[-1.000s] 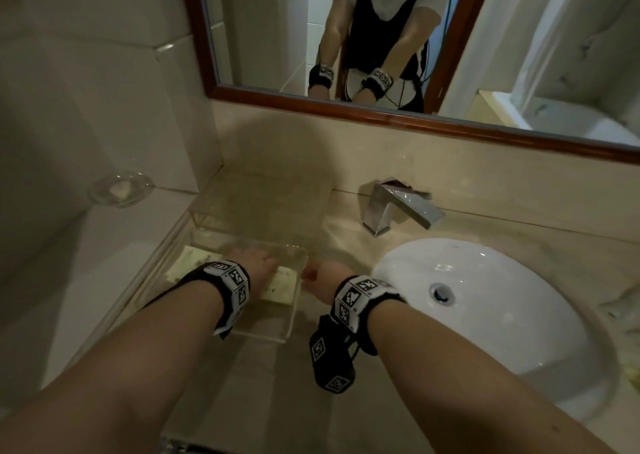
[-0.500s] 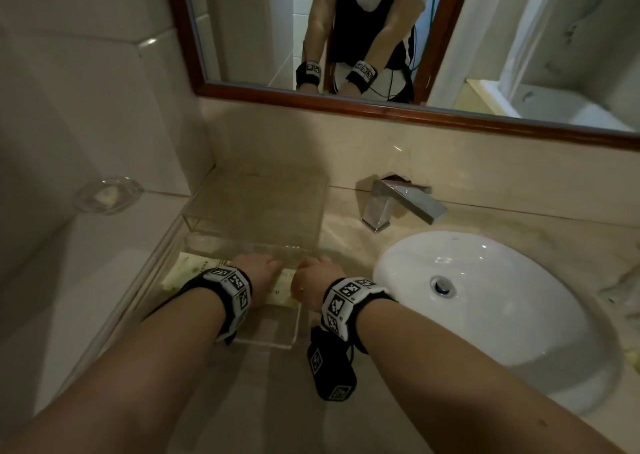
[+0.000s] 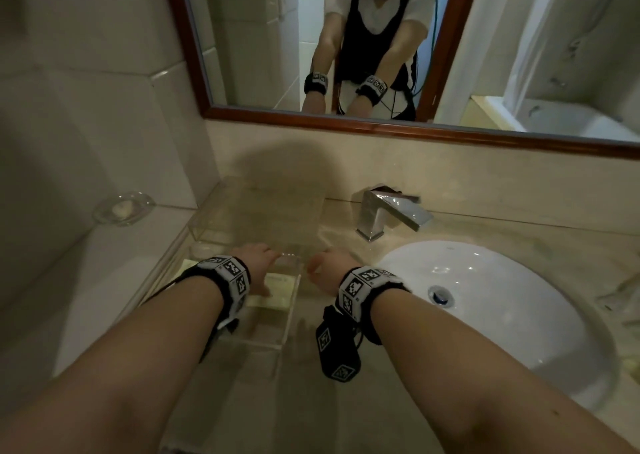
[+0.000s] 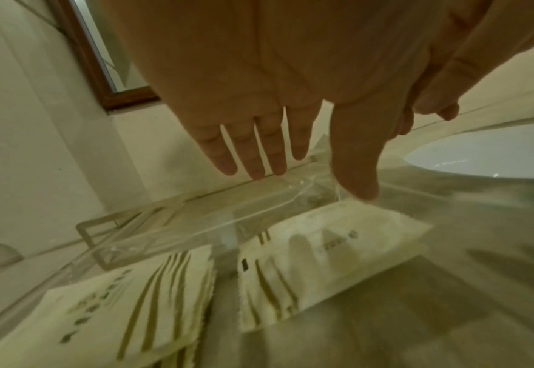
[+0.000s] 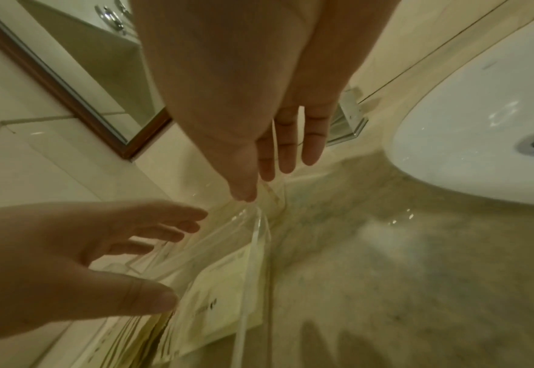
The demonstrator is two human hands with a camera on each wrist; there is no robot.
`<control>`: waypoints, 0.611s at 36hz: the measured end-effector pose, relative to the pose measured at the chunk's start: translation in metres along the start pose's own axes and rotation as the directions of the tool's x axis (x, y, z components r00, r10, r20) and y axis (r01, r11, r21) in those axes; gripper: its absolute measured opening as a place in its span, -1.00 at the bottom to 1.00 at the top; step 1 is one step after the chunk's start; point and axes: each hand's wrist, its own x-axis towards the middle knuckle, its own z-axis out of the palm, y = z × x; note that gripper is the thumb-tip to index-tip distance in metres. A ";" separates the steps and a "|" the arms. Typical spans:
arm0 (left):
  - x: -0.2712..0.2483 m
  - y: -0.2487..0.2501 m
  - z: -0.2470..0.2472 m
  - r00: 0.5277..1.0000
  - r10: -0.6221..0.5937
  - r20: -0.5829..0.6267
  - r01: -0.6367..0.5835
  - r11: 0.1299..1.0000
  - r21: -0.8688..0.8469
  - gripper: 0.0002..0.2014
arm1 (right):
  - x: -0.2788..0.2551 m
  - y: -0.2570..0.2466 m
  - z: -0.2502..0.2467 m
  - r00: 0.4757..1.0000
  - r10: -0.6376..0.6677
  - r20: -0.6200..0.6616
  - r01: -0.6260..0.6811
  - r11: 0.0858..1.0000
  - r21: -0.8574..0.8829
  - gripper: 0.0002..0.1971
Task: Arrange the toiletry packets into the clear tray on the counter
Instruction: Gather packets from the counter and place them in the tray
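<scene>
A clear tray (image 3: 256, 341) stands on the marble counter left of the sink. Two cream toiletry packets lie flat in it, one at the left (image 4: 127, 313) and one at the right (image 4: 322, 256), the right one against the tray's right wall (image 5: 253, 249). My left hand (image 3: 258, 258) hovers over the tray's far side with straight, spread fingers and holds nothing; its thumb tip is close to the right packet's far edge. My right hand (image 3: 329, 268) is just outside the tray's far right corner, fingers straight and empty, the thumb (image 5: 243, 194) by that corner.
A second clear box (image 3: 256, 211) sits behind the tray against the wall. The white basin (image 3: 485, 308) and chrome faucet (image 3: 388, 211) are to the right. A glass soap dish (image 3: 123, 208) rests on the ledge at the left. A mirror (image 3: 277, 38) hangs above.
My right hand has drawn back to the right, from over the tray beside the left hand to outside its right wall. My left hand has lifted off the packet and moved towards the tray's far side.
</scene>
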 end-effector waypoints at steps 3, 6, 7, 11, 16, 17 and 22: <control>-0.002 0.015 -0.010 1.000 -0.008 -0.022 0.007 0.999 -0.032 -0.21 | -0.010 0.014 -0.005 0.999 0.031 0.010 -0.031 0.999 -0.012 -0.63; 0.000 0.036 -0.024 0.999 -0.005 -0.042 0.003 0.998 -0.064 -0.24 | -0.018 0.030 -0.009 0.996 0.087 0.018 -0.088 0.996 0.007 -0.62; 0.001 0.044 -0.028 0.999 -0.005 -0.048 0.002 0.997 -0.075 -0.24 | -0.022 0.036 -0.010 0.996 0.093 0.007 -0.093 0.996 0.016 -0.62; 0.006 0.079 -0.046 0.999 0.006 -0.049 -0.010 0.997 -0.083 -0.23 | -0.039 0.067 -0.016 0.990 0.137 -0.039 -0.134 0.989 0.062 -0.63; 0.013 0.130 -0.065 0.999 0.019 -0.050 -0.023 0.996 -0.084 -0.26 | -0.042 0.121 -0.008 0.973 0.223 -0.063 -0.214 0.969 0.124 -0.64; 0.014 0.141 -0.069 0.998 0.033 -0.058 -0.037 0.997 -0.073 -0.27 | -0.038 0.139 -0.001 0.966 0.250 -0.065 -0.238 0.960 0.145 -0.58; 0.018 0.194 -0.082 0.992 0.107 -0.060 -0.110 0.992 -0.057 -0.31 | -0.090 0.173 -0.020 0.959 0.274 -0.077 -0.250 0.939 0.234 -0.61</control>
